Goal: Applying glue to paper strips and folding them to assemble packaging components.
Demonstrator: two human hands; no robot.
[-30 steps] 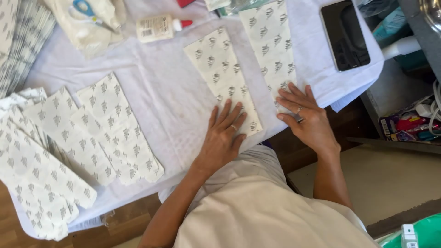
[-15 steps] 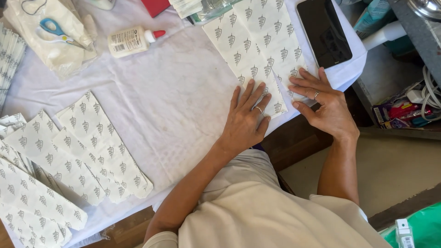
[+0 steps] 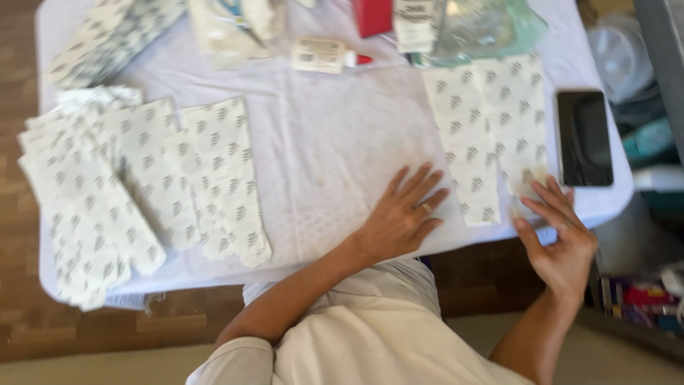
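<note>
My left hand (image 3: 399, 217) lies flat on the white tablecloth (image 3: 320, 142), fingers spread, just left of a folded patterned paper piece (image 3: 463, 150). My right hand (image 3: 559, 239) hovers at the table's near right edge with fingers apart, its fingertips touching the lower corner of a second patterned paper piece (image 3: 516, 121) that lies beside the first. Neither hand grips anything.
A fanned pile of patterned paper pieces (image 3: 135, 185) covers the table's left side. A glue bottle (image 3: 324, 55), a red box (image 3: 372, 14) and a clear plastic bag (image 3: 477, 28) sit at the far edge. A black phone (image 3: 584, 137) lies at the right edge.
The view has swung, so the table now looks square. My left hand has come off the paper piece onto the cloth; my right hand has slid to the second piece's lower corner.
</note>
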